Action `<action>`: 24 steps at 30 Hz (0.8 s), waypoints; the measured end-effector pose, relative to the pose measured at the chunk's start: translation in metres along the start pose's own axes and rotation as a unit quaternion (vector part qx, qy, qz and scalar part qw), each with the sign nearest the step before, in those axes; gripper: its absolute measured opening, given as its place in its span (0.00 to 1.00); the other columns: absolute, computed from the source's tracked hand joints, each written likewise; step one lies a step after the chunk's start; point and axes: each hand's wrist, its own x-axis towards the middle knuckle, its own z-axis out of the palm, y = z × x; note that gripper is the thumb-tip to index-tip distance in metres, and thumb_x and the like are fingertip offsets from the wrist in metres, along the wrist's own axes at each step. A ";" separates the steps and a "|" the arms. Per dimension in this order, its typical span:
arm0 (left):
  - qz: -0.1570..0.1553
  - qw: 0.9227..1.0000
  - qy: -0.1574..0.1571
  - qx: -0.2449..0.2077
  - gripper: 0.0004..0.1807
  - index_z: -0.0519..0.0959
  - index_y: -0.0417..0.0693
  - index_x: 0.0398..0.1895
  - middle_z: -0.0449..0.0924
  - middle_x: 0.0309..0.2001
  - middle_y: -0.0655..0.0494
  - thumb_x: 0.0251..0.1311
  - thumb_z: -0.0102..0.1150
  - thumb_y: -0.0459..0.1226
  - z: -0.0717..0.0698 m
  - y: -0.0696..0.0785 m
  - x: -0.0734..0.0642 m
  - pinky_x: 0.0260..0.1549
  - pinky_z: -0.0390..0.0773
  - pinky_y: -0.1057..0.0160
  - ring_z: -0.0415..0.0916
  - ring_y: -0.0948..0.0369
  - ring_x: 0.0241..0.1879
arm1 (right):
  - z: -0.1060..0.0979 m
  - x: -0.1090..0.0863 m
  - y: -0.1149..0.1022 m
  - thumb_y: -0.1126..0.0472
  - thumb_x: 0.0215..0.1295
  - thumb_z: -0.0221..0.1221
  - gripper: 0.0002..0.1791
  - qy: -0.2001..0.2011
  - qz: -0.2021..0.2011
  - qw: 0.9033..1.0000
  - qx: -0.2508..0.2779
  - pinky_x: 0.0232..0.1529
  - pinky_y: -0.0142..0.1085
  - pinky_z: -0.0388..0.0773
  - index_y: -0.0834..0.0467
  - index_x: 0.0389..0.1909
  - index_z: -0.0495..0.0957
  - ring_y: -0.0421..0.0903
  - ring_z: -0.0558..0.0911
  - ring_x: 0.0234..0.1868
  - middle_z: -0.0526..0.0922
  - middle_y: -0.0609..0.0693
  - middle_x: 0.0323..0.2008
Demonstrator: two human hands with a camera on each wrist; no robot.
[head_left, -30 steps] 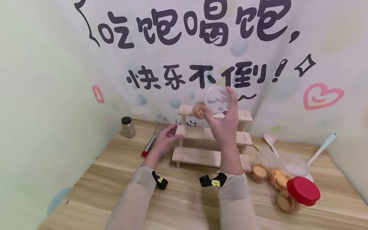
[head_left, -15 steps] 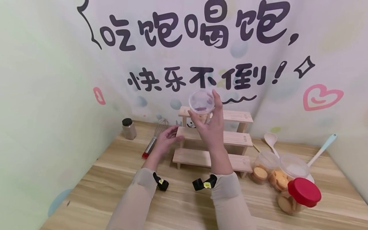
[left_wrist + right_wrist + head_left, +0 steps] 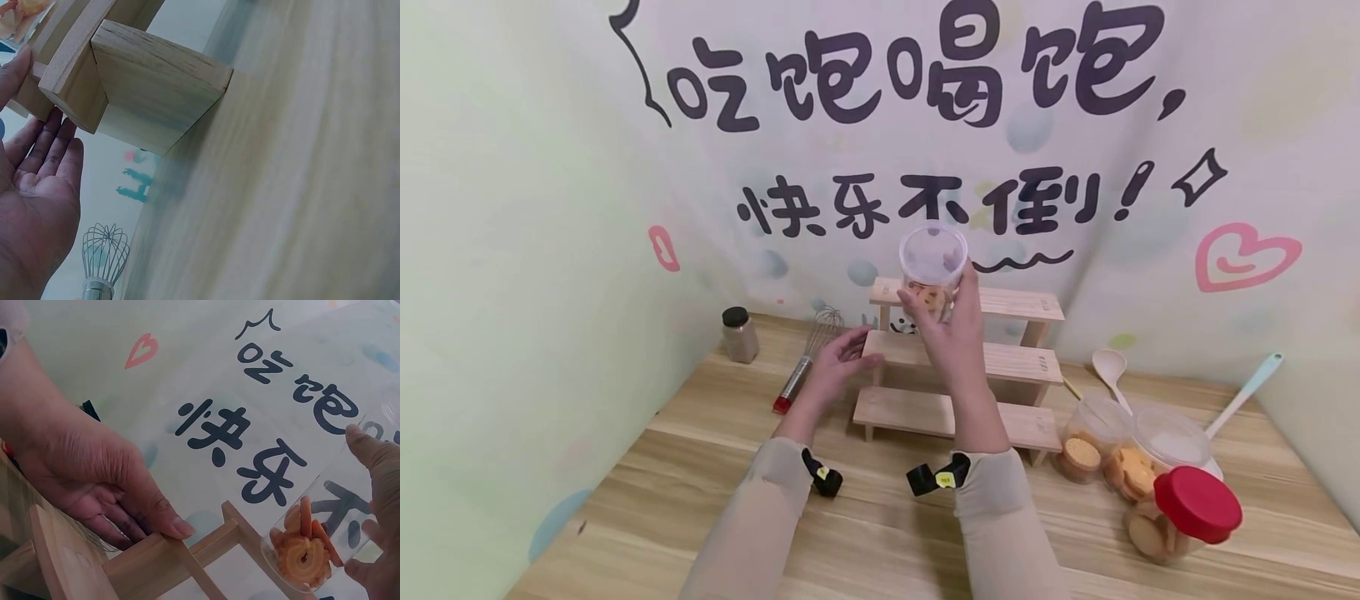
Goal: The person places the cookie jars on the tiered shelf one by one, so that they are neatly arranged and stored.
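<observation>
1. The clear cookie jar (image 3: 928,265) is held at the 11 o'clock of the three-tier wooden rack (image 3: 917,410), level with the top shelf (image 3: 1018,305); I cannot tell whether its base touches the board. Its cookies (image 3: 303,553) lie at the bottom.
2. The right hand (image 3: 952,333) is clamped round this jar, so its handling looks unfinished: it is not yet released.
3. At 9 o'clock, the left hand (image 3: 841,360) touches the end of the middle shelf (image 3: 1022,360), thumb and fingers apart; it seems to steady the rack.
4. At 4 o'clock on the tabletop (image 3: 880,525), a biscuit tub (image 3: 1080,457), a second cookie tub (image 3: 1131,472) and a red-lidded jar (image 3: 1197,500) remain off the rack, untouched.
5. At 9 o'clock lie a wire whisk (image 3: 805,364) and a black-capped shaker (image 3: 741,337), also untouched.
</observation>
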 end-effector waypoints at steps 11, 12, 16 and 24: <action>-0.002 1.000 0.006 -0.002 0.41 0.68 0.47 0.73 0.70 0.70 0.52 0.57 0.74 0.46 0.002 0.000 0.000 0.68 0.67 0.56 0.67 0.55 0.69 | -0.001 0.000 0.013 0.46 0.65 0.66 0.43 -0.055 0.067 0.996 0.022 0.68 0.50 0.68 0.43 0.76 0.54 0.51 0.70 0.68 0.67 0.49 0.68; -0.003 1.000 0.006 -0.002 0.41 0.68 0.47 0.73 0.70 0.70 0.52 0.57 0.74 0.46 0.002 0.000 0.000 0.69 0.67 0.56 0.66 0.56 0.70 | 0.000 0.000 0.013 0.46 0.66 0.66 0.43 -0.056 0.069 0.996 0.022 0.68 0.50 0.68 0.42 0.76 0.53 0.51 0.70 0.68 0.67 0.48 0.68; -0.003 1.000 0.006 0.001 0.41 0.68 0.47 0.73 0.70 0.70 0.52 0.57 0.73 0.46 0.002 0.000 0.000 0.69 0.67 0.57 0.66 0.56 0.70 | 0.001 0.000 0.014 0.45 0.67 0.64 0.42 -0.055 0.077 0.995 0.018 0.70 0.50 0.66 0.39 0.76 0.53 0.50 0.68 0.70 0.67 0.47 0.70; 0.004 1.000 0.008 0.008 0.38 0.71 0.51 0.70 0.72 0.68 0.52 0.56 0.74 0.46 0.001 0.001 0.000 0.68 0.68 0.56 0.68 0.55 0.69 | 0.003 -0.001 0.015 0.47 0.68 0.64 0.41 -0.049 0.108 0.993 0.004 0.68 0.49 0.69 0.51 0.76 0.55 0.49 0.69 0.68 0.69 0.54 0.69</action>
